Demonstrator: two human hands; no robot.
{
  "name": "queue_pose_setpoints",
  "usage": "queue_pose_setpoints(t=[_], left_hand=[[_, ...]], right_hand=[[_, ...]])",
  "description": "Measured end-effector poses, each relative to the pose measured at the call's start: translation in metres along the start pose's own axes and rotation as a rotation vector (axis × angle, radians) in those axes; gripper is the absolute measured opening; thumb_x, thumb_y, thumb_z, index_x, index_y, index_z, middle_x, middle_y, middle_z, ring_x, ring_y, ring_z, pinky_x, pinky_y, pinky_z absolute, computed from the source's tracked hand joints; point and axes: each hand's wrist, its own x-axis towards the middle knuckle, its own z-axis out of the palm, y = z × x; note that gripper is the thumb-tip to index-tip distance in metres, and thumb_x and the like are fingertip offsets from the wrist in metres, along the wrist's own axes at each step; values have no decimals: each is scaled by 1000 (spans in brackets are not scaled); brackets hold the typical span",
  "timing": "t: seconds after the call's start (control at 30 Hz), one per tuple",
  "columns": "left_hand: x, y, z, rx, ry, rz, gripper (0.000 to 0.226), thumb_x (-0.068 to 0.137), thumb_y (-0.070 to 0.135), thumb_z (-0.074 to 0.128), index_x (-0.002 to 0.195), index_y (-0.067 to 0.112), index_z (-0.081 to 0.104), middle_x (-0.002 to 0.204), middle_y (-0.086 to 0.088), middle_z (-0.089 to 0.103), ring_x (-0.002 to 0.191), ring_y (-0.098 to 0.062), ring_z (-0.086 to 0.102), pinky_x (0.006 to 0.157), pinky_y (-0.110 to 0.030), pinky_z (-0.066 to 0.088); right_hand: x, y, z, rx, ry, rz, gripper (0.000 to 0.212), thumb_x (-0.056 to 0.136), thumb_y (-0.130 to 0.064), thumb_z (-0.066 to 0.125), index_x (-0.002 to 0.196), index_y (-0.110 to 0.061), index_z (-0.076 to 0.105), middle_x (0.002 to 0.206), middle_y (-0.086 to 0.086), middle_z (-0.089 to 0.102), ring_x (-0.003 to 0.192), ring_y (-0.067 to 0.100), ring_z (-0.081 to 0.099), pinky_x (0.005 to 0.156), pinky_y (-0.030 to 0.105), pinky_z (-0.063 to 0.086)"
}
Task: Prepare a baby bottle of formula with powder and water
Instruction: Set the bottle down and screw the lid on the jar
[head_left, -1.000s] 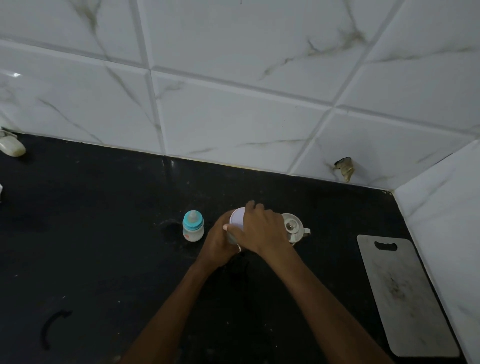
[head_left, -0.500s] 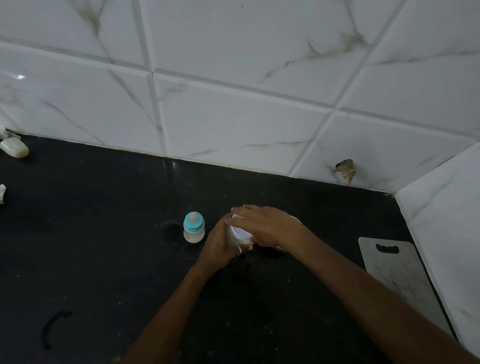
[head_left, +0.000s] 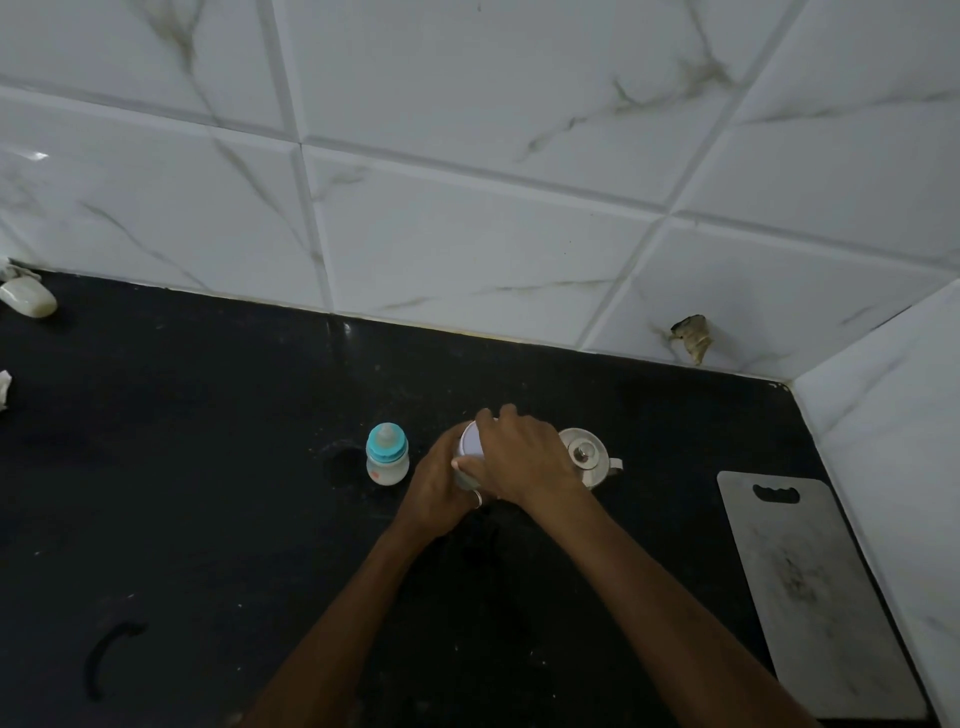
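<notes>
- Black stone countertop (head_left: 208, 493) meets white marble-tiled wall (head_left: 467, 234) at its rear edge.
- Mid-counter, left hand (head_left: 441, 488) grips white-lidded round container (head_left: 471, 441); right hand (head_left: 524, 457) curls over its lid.
- Small white lidded kettle (head_left: 587, 457), previously covered, now shows.
- Teal-capped clear baby bottle (head_left: 387, 460) stands just left; grey cutting board (head_left: 815, 597) lies along the right edge.

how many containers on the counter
3: baby bottle on the left; white-lidded tin in the middle, gripped by the left hand and right hand; small lidded pot beside the right hand. Hands could hide something small.
</notes>
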Motion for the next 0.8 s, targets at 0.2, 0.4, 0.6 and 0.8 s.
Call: queue_pose_setpoints(t=[0.2,0.4,0.6,0.8], left_hand=[[0,1,-1,-13,-11,45,80,77,20,83,148,17,45,147,6,53,137,-5,50,112,-24,41],[2,-2,1,-11,-41,-36,81,79,11,85,146,22,41,149,-1,52,139,-13,49,116,-34,40],[2,7,1,-70,-14,12,76,73,18,91,137,26,50,139,6,59,129,-6,57,109,-28,46],[3,10,-1,-17,-24,-70,81,73,15,89,142,24,46,128,3,62,114,-12,62,100,-30,52]], right_hand=[[-4,9,2,-59,29,-17,93,92,-78,40,159,-16,21,142,17,52,113,33,64,82,40,48],[-1,37,-3,-75,-77,-322,91,95,-59,58,163,-30,5,171,7,4,155,32,16,116,52,33],[4,42,-9,-218,-140,-523,83,96,-15,66,161,-34,17,172,6,4,156,32,13,115,53,37],[5,31,-6,-140,-64,-364,69,98,-36,62,157,-26,29,153,12,39,130,32,47,96,45,51]])
